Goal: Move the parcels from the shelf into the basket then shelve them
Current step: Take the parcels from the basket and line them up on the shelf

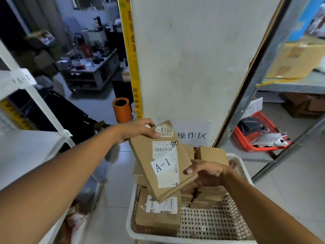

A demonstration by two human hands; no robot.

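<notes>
While one flat cardboard parcel (pixel 163 161) marked "A-1" is hovering above the white basket (pixel 237 166), the left hand (pixel 139 129) is pinching its 11 o'clock corner and the right hand (pixel 205 171) is gripping its 4 o'clock edge, thumb on top, remaining fingers hidden beneath. At least four more parcels (pixel 158 217) are lying in the basket, partly covered. One red basket (pixel 253 145) is sitting at 3 o'clock; the white shelf (pixel 28 150) at 9 o'clock is cut off.
</notes>
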